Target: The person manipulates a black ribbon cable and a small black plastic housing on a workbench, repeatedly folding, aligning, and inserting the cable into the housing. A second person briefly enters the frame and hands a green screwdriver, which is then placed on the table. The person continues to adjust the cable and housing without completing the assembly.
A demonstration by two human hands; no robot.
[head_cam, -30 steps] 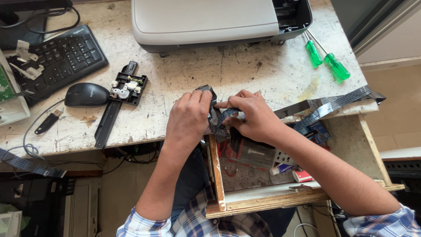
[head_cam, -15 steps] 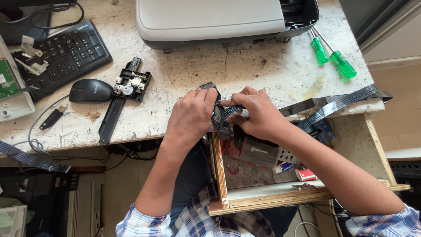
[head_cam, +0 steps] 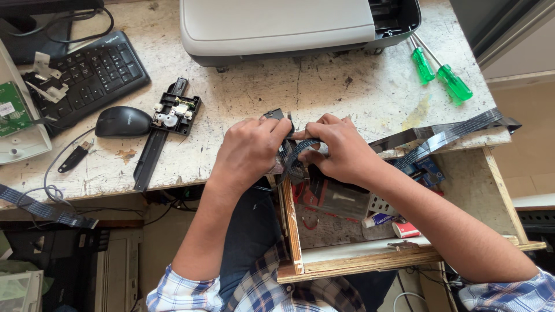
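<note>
My left hand (head_cam: 250,151) grips a small black part (head_cam: 280,115) at the front edge of the worn white workbench (head_cam: 347,86). My right hand (head_cam: 335,150) touches the same part from the right, its fingers pinching a dark flat ribbon cable (head_cam: 445,134) that trails off to the right over the bench edge. Both hands sit above an open wooden drawer (head_cam: 292,231). Most of the black part is hidden by my fingers.
A grey printer (head_cam: 277,26) stands at the back. Two green screwdrivers (head_cam: 439,69) lie right of it. To the left are a black carriage rail assembly (head_cam: 167,124), a mouse (head_cam: 123,121), a keyboard (head_cam: 92,72) and a green circuit board (head_cam: 13,110). The drawer holds small boxes and a tube.
The hands stay at the same spot on the black part with small finger shifts; the view has drifted slightly.
</note>
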